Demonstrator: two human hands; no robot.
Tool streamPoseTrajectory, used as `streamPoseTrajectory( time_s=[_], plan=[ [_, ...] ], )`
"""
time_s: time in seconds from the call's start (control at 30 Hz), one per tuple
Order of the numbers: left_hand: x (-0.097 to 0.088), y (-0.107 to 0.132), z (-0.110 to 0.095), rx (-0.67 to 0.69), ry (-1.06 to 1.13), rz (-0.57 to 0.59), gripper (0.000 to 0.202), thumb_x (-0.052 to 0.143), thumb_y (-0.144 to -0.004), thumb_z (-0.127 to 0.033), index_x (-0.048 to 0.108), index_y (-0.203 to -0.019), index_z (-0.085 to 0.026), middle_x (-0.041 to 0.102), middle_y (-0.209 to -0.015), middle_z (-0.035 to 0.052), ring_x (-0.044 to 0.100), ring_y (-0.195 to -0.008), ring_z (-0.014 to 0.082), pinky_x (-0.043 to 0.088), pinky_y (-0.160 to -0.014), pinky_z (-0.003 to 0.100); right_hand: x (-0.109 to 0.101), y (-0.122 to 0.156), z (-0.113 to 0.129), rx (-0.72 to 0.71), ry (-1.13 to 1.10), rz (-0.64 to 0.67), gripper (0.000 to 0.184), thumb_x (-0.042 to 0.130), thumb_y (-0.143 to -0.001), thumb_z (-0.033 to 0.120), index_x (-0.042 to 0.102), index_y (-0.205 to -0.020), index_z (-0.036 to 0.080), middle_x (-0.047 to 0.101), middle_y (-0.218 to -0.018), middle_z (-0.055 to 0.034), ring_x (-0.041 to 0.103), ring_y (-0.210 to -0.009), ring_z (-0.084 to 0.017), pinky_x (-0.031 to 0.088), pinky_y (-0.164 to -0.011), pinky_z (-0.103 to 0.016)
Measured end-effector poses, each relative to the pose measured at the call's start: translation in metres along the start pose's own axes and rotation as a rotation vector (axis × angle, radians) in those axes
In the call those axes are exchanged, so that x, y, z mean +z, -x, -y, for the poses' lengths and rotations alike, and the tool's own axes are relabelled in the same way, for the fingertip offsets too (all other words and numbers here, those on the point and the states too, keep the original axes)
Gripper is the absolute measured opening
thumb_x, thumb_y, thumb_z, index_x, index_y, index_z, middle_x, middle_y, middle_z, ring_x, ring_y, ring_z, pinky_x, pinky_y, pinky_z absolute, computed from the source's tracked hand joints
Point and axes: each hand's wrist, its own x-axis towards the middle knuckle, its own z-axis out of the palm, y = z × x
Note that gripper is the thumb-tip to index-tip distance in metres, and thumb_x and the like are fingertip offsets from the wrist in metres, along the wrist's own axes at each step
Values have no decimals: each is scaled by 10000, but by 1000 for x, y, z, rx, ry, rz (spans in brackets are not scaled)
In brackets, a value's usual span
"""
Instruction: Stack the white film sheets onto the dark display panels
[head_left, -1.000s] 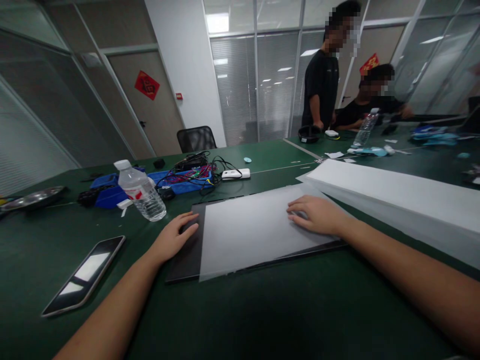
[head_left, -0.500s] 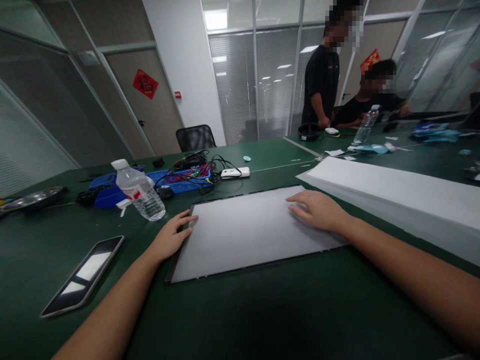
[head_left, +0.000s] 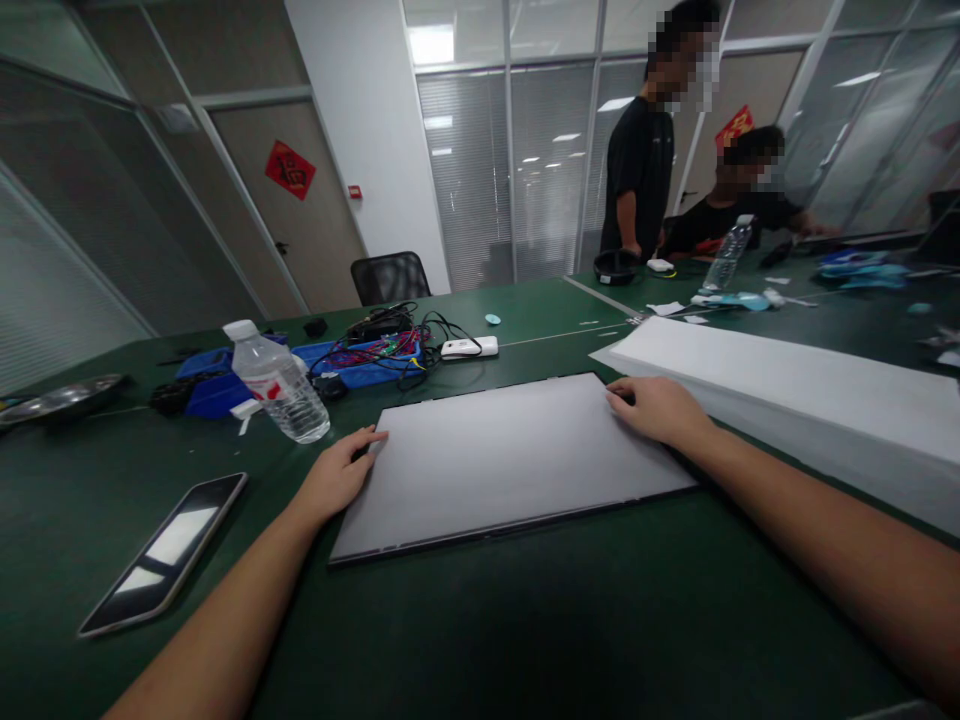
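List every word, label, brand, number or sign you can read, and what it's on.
"福": red diamond sign on the left door, slightly blurred.
Unreadable: gold marking on the right-hand red sign, partly hidden.
Unreadable: red-marked label on the nearer water bottle.
Too small: red wall box; print on the standing person's black shirt.
No readable text: flat panel.

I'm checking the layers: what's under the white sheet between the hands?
A dark panel shows as a thin edge along the near side of the white sheet. The rest beneath is covered, so unseen.
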Motion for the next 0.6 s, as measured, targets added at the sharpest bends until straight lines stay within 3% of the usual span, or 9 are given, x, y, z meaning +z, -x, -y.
streamPoseTrajectory(
  time_s=[0.2, 0.27, 0.43, 0.6],
  plan=[
    [-1, 1, -3, -12, -3, -2, 617, 522, -890, -513, 707, -1383, -191, 580, -1562, 115, 537, -1454, 309, 348, -1250, 444, 3, -6, -9, 19, -6, -12, 454, 476, -971, 498, 780, -1219, 270, 772, -1153, -50, 706, -1055, -297, 538, -906, -427],
    [-1, 1, -4, -18, -6, 0, 631, 549, -874, -529, 707, -1383, -191, 568, -1572, 125, 546, -1445, 325, 365, -1239, 456, 1, -10, -20, 66, 9, -35, 468, 477, -970, 491, 771, -1241, 248, 759, -1183, -83, 691, -1092, -315, 536, -935, -448],
    [-2, 2, -6, -21, -3, 0, 602, 579, -841, -461, 719, -1365, -203, 562, -1576, 130, 526, -1460, 337, 361, -1238, 485, -1, -17, -79, 218, 80, -92, 604, 541, -938, 487, 649, -1428, 151, 633, -1398, -211, 578, -1276, -414, 490, -1029, -564],
    [-4, 4, -10, -16, -15, 13, 610, 568, -850, -505, 730, -1350, -196, 553, -1580, 145, 543, -1443, 354, 383, -1222, 507, 12, -21, -138, 484, 96, 74, 949, 508, -892, 783, 479, -1578, 129, 472, -1551, -278, 471, -1364, -502, 418, -1069, -669]
  ],
)
